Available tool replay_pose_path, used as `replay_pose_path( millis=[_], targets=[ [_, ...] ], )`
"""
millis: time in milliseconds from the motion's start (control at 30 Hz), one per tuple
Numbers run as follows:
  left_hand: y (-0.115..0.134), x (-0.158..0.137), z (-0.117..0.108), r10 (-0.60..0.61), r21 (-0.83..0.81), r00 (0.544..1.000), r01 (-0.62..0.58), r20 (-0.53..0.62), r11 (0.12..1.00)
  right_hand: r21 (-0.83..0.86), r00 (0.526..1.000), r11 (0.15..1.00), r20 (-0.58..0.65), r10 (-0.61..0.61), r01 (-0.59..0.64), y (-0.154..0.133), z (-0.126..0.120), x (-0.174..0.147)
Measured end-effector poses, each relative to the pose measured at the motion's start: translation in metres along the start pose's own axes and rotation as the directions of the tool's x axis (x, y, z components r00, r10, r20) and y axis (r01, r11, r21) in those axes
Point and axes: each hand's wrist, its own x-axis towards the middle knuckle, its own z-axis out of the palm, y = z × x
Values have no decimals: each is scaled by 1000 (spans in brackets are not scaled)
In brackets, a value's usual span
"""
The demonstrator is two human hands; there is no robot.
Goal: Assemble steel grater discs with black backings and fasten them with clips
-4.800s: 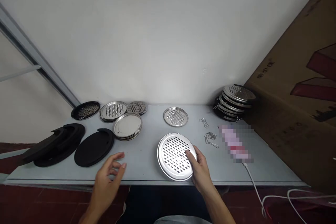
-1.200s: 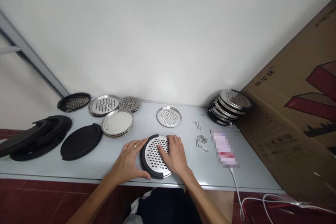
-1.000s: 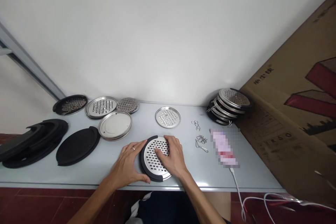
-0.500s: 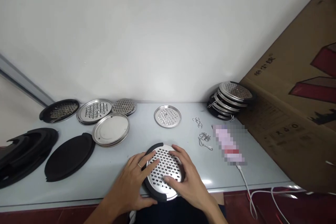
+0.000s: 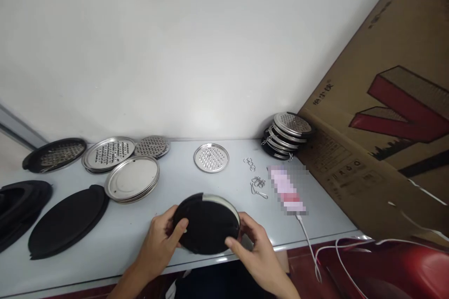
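Observation:
My left hand [image 5: 159, 236] and my right hand [image 5: 257, 247] grip a round grater [image 5: 208, 226] from both sides, thumbs on its near face. Its black back faces me, with a pale metal strip along the upper right edge; the perforated side is turned away and hidden. It is tilted up above the table's front edge. Beyond it a single metal grater disc [image 5: 211, 158] lies flat. To its right are several small metal rings [image 5: 249, 164] and a little heap of metal clips [image 5: 258, 184].
On the left are a stack of plain metal discs [image 5: 131, 178], grater discs [image 5: 108, 153], a finer disc pile [image 5: 152, 146] and black round covers [image 5: 68, 219]. A stack of graters with chains [image 5: 289, 133], a blurred phone-like item [image 5: 285, 191] on a white cable and a cardboard box [image 5: 351, 149] stand right.
The grater has been turned over and lifted off the table, so its black back shows instead of the slotted metal. Both hands have shifted to its rim. The view has swung right.

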Motion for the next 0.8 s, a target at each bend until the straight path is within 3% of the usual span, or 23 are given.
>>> replay_pose_path(
  millis=[100,200,367,467,533,600,700,800],
  targets=[
    [-1,9,1,-181,-132,977,195,110,972,-4,998,998,-15,59,-59,-5,12,16],
    [-8,15,-5,-221,-50,967,228,128,972,-128,996,988,-47,80,-85,-6,18,26],
    [-12,19,-16,-20,311,998,1,58,951,-385,995,918,-54,79,-93,-6,18,30],
    [-9,17,-18,40,445,999,-51,35,894,-426,997,901,-15,81,-80,-7,17,31],
    [-7,12,-19,92,487,995,-96,33,868,-424,997,903,-17,74,-75,-6,15,33],
    [-7,7,-22,177,485,978,-210,113,849,-430,996,899,-60,63,-83,-4,9,34],
    [-10,1,-25,242,455,937,-336,254,825,-466,983,877,-178,36,-117,4,-11,38],
    [-15,-3,-23,264,479,927,-365,266,799,-551,946,818,-323,-30,-162,18,-39,40]
  ],
)
